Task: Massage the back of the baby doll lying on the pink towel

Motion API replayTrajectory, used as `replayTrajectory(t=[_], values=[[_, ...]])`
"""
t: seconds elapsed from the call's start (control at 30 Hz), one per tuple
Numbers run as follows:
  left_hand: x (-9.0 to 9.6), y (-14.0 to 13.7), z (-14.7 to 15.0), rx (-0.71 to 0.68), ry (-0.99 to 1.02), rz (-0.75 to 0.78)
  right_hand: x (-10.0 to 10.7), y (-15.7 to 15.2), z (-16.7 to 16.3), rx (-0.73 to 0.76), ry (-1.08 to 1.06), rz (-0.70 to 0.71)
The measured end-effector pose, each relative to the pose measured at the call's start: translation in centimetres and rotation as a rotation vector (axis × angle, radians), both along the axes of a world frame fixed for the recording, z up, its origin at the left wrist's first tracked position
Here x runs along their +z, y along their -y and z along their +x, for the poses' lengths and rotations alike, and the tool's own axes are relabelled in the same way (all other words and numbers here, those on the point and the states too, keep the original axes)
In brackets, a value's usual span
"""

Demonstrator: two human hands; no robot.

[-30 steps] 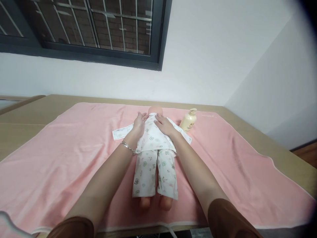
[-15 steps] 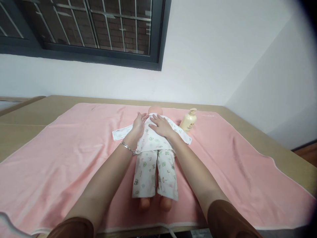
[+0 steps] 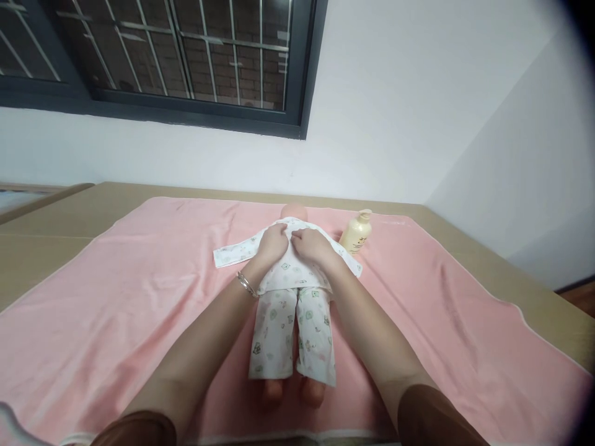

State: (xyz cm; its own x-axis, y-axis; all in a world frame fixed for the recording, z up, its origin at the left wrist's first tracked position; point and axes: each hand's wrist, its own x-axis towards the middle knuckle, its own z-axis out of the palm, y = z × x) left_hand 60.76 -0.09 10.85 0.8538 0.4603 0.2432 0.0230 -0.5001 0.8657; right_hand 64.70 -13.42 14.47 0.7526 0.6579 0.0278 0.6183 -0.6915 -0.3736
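Note:
A baby doll lies stretched out in a white printed shirt (image 3: 290, 272) and matching trousers (image 3: 273, 337), its rounded head (image 3: 294, 212) at the far end and its bare feet toward me. My left hand (image 3: 273, 243) rests on the upper left of the shirt, fingers curled in. Close beside it, my right hand (image 3: 312, 243) is curled the same way on the upper right. Both touch the cloth near the middle of the torso. Whether the fingers pinch any fabric is hidden. A silver bracelet (image 3: 246, 284) circles my left wrist.
Beyond the doll's right-hand sleeve stands a pale yellow pump bottle (image 3: 356, 232). A pink cloth (image 3: 153, 297) lies wrinkled under the doll on a wooden table (image 3: 125, 195). Behind the table rises a white wall (image 3: 372, 124) with a dark-framed window (image 3: 297, 118).
Both hands had flat, spread fingers on the doll's upper torso; now the fingers are curled in. The left hand has shifted inward onto the shirt. The view has tilted slightly.

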Motion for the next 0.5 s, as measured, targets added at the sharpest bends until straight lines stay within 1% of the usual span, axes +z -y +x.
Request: replayTrajectory(t=[0.07,0.13,0.2,0.27,0.33,0.4,0.5], values=[[-0.8,0.0,-0.1,-0.025,-0.06,0.209,-1.2,0.0,1.6,-0.047,0.021,0.048],[-1.6,-0.6,-0.1,-0.022,-0.141,0.339,-2.6,-0.1,3.0,-0.118,0.026,0.074],[-1.9,-1.3,-0.2,-0.011,-0.217,0.388,-3.6,-0.2,3.9,-0.16,0.007,0.084],[-1.5,-1.7,-0.5,-0.012,-0.282,0.387,-3.8,-0.4,3.8,-0.175,-0.009,0.066],[-0.6,-1.3,-0.8,0.001,-0.326,0.359,-2.9,-0.4,2.7,-0.156,0.009,0.008],[0.4,-0.3,-1.2,-0.024,-0.313,0.318,-1.4,-0.1,0.9,-0.067,0.052,-0.089],[1.5,1.5,-1.7,-0.208,-0.184,0.241,1.2,0.8,-1.3,0.124,0.066,-0.254]])
